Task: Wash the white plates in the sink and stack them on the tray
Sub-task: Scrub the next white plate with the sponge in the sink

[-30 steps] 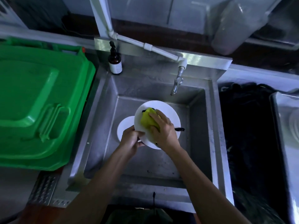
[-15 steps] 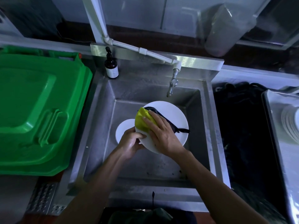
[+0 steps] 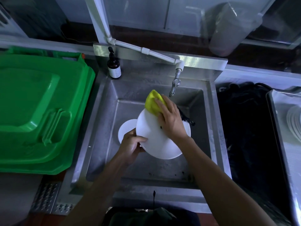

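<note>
Over the steel sink point(image 3: 104, 128) my left hand point(image 3: 131, 146) grips the near-left rim of a white plate point(image 3: 156, 141), thumb on its face. The plate is tilted above the basin. My right hand point(image 3: 171, 121) presses a yellow sponge point(image 3: 154, 103) against the plate's far edge, fingers laid over it. A black scrubber pad point(image 3: 185, 119) pokes out from under my right hand. A second white plate point(image 3: 126, 129) lies on the sink floor, partly hidden behind the held one. On the far right a metal tray point(image 3: 280, 144) carries stacked white plates point(image 3: 294, 123).
The tap point(image 3: 175, 84) hangs just behind the sponge, fed by a white pipe point(image 3: 146, 51). A brown pump bottle point(image 3: 114, 66) stands at the sink's back left corner. A green bin lid point(image 3: 37, 111) fills the left. A dark bag point(image 3: 244, 128) lies between sink and tray.
My right hand has slid the sponge from the plate's left middle up to its far edge, near the tap. The left hand keeps its grip on the plate.
</note>
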{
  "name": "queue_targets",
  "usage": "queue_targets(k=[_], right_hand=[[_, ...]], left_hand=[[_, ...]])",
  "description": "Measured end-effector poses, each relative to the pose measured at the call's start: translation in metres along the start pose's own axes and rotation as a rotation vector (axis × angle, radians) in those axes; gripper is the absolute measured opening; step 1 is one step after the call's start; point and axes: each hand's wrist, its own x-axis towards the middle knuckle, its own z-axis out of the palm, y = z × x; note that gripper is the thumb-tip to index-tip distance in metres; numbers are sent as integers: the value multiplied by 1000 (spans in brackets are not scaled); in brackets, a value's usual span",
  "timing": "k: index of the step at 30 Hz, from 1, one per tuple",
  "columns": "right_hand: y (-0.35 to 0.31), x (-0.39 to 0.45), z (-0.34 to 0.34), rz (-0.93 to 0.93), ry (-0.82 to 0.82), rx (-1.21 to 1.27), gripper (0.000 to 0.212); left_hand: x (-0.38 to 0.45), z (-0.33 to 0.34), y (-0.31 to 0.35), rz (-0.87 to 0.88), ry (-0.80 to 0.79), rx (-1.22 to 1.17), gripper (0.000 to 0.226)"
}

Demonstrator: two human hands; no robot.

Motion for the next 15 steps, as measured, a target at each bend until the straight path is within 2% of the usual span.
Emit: queue_targets(k=[11,15], right_hand=[[23,-25,-8,163,63,-33,56],[21,-43,-5,214,72,-17,54]], left_hand=[[1,7,5,12,73,-98,35],[5,6,3,14,108,-111,39]])
